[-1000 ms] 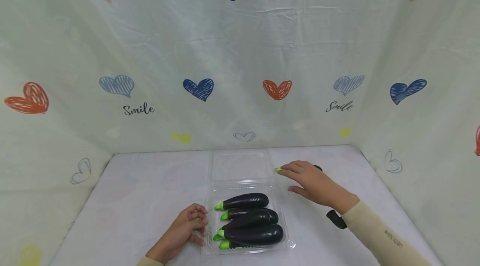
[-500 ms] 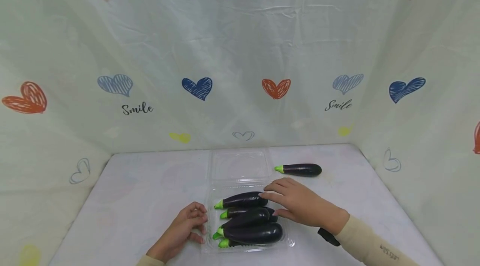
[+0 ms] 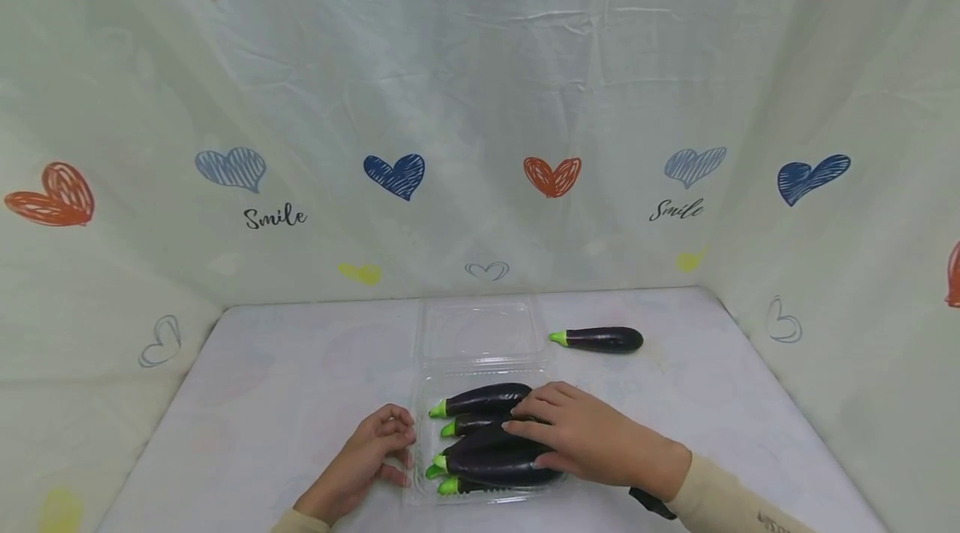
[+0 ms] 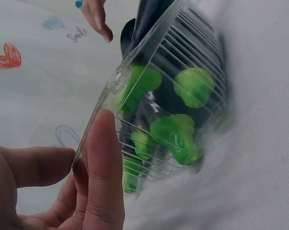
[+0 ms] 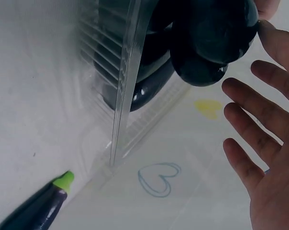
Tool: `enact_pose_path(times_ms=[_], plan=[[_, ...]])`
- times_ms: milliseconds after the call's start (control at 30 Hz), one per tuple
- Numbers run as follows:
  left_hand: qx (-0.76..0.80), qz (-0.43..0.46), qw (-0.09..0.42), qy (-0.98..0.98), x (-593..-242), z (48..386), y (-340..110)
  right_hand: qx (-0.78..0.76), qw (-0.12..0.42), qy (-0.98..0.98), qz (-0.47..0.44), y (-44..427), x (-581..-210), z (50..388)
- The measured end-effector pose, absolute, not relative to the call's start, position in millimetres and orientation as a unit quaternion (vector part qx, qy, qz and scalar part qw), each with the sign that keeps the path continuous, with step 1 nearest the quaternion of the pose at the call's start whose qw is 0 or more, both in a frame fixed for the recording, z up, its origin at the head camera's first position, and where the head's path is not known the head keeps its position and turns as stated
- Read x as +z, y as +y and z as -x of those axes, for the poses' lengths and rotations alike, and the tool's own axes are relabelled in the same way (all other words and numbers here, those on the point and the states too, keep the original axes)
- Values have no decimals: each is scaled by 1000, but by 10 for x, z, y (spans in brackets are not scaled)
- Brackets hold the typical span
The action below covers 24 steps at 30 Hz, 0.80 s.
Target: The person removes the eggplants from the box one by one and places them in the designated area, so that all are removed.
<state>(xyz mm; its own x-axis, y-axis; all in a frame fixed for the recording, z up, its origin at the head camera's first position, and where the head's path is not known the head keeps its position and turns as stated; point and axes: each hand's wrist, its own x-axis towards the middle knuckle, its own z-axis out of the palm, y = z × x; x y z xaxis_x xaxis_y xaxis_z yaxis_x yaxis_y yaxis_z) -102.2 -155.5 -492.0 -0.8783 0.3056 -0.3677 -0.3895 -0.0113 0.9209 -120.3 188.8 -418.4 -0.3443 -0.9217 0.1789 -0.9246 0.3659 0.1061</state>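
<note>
A clear plastic clamshell container (image 3: 483, 501) holds several dark eggplants (image 3: 491, 465) with green stem ends. My left hand (image 3: 367, 458) is at its left side; in the left wrist view thumb and fingers pinch the container's rim (image 4: 94, 112). My right hand (image 3: 592, 437) is over the rounded right ends of the eggplants. Its fingers look spread and fairly straight in the right wrist view, and one fingertip (image 5: 266, 28) meets or nearly meets the topmost eggplant (image 5: 218, 28). Part of the pile is hidden under that hand.
The container's lid (image 3: 480, 333) lies folded back, away from me. One loose eggplant (image 3: 603, 339) lies on the white table (image 3: 285, 399) to the lid's right. A pale cloth (image 3: 480, 99) printed with hearts hangs behind and at both sides.
My right hand has moved from above the loose eggplant down and left onto the eggplants in the container, uncovering the loose one. The left hand has stayed at the rim.
</note>
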Motion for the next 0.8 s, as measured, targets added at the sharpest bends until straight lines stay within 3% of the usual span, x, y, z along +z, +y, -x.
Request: enact_pose_path(times_ms=[800], plan=[[711,27,251,656,-4925,1035,-1561,-23,99,-804,-586,1829,-4208,1061]])
